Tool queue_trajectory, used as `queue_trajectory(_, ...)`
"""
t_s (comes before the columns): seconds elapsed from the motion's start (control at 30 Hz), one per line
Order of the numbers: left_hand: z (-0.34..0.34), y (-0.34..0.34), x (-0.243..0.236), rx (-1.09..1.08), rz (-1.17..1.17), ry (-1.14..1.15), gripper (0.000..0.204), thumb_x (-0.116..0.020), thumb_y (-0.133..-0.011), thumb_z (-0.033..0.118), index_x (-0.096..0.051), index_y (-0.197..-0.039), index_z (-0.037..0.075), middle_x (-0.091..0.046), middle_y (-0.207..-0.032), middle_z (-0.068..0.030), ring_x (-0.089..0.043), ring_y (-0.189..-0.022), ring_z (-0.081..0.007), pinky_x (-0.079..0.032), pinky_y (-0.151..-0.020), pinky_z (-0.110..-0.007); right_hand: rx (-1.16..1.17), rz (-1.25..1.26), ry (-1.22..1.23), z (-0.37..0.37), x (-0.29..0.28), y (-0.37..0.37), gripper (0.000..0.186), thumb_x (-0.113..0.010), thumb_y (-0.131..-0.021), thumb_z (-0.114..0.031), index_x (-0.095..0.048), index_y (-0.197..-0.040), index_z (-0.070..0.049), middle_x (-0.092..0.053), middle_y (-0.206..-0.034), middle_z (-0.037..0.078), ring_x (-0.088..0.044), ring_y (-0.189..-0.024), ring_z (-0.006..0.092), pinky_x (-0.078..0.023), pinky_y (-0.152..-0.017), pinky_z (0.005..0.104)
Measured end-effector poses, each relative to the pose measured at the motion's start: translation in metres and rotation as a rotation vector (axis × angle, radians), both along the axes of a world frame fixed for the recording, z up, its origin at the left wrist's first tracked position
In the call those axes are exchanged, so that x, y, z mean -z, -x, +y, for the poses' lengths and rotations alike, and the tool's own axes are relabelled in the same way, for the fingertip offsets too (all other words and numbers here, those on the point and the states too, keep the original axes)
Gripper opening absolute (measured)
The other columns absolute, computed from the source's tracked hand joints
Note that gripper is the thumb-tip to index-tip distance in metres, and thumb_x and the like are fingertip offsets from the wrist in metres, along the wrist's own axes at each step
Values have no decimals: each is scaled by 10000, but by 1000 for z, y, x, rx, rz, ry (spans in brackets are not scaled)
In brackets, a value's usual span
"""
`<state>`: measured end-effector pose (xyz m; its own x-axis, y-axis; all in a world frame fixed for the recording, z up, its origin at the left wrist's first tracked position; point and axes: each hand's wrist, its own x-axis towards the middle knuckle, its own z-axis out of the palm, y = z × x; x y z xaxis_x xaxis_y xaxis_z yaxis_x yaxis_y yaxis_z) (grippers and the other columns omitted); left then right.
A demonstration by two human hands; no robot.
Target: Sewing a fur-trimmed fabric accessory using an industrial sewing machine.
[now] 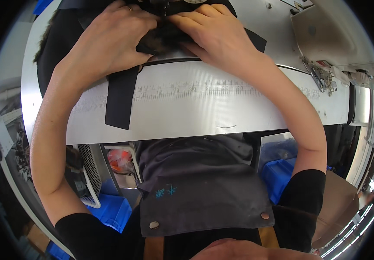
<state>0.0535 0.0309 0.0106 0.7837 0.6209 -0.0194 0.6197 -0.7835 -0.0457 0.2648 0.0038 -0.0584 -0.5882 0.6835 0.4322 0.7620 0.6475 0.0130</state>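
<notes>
Left hand (113,37) and right hand (215,34) on dark cloth (152,42) at a sewing machine (166,8).
A black piece with a furry edge (46,37) lies left of the left hand, which rests on the cloth, its thumb apart; below it a black strip (121,99) lies on the table (182,112). The cloth sits between both hands, and the right hand bends over it; I cannot tell whether either pinches it. Metal tools (319,78) lie right of the right forearm.
</notes>
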Motion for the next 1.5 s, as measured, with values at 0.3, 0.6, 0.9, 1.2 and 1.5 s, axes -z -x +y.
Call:
queue_trajectory(0.3, -1, 1, 10, 146, -90, -261, 336, -666, -602, 69, -651, -929, -8, -643, -860, -128, -603, -926, -275, -456, -878, -349, -141, 199, 628, 13, -23, -22, 396, -720, -683, 4, -671, -1068, -72, -684, -1063, 29, -602, -980, 220, -458, -884, 356)
queue_trajectory(0.6, -34, -8, 28, 96, 33, -429, 143, -625, -663, 82, -574, -792, 50, -576, -802, -84, -563, -897, -217, -410, -925, -325, -97, 100, 47, -14, -7, 5, 247, -677, -694, -90, -684, -941, -97, -585, -760, 29, -586, -801, 207, -409, -824, 337)
queue_trajectory(0.9, -26, 3, -6, 152, 56, -460, 252, -630, -721, 95, -628, -958, 11, -624, -928, -73, -568, -1059, -230, -298, -1112, -455, -143, 157, 81, -12, 5, 3, 319, -690, -675, -99, -712, -992, -81, -603, -824, 25, -567, -803, 187, -386, -759, 329)
queue_trajectory(1.2, -25, 13, 3, 141, 71, -190, 310, -665, -654, 99, -587, -945, 27, -576, -941, -77, -557, -977, -236, -383, -1029, -406, -63, 188, 124, -14, 10, 7, 630, -707, -585, -37, -597, -1205, -20, -557, -866, 63, -554, -846, 226, -404, -785, 334)
queue_trajectory(1.5, -20, 11, 3, 148, -3, -237, 286, -670, -707, 145, -623, -964, 29, -594, -1009, -68, -560, -1030, -221, -358, -1060, -379, -74, 91, 151, -6, -1, 14, 447, -642, -711, -78, -645, -1154, -15, -611, -779, 48, -583, -740, 203, -382, -707, 334)
